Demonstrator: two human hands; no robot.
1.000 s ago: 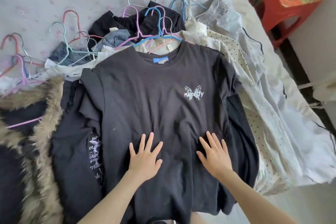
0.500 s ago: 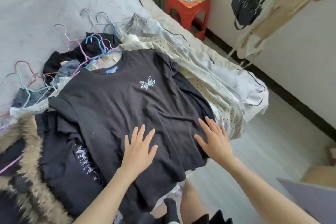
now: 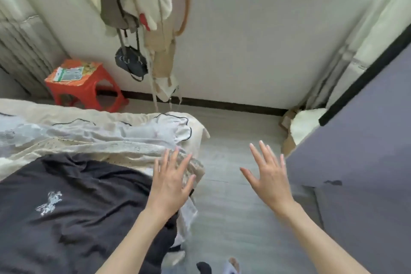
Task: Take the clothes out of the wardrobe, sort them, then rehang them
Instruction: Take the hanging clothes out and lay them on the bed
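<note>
A black T-shirt with a small white butterfly print lies flat on the bed at the lower left. Beside it are pale garments: a cream dotted piece and a grey-white one. My left hand hovers with spread fingers over the bed's corner, above the edge of the black shirt and the cream cloth. My right hand is open in the air over the floor, holding nothing. The grey fabric wardrobe fills the right side.
A red plastic stool with packets on it stands by the wall. Coats and a black handbag hang from a rack above it. Grey floor runs between bed and wardrobe. A cardboard piece and a white bundle lie in the corner.
The view has swung right from the clothes pile toward the wall and wardrobe. Both hands have lifted off the black T-shirt; the right hand is now over the floor.
</note>
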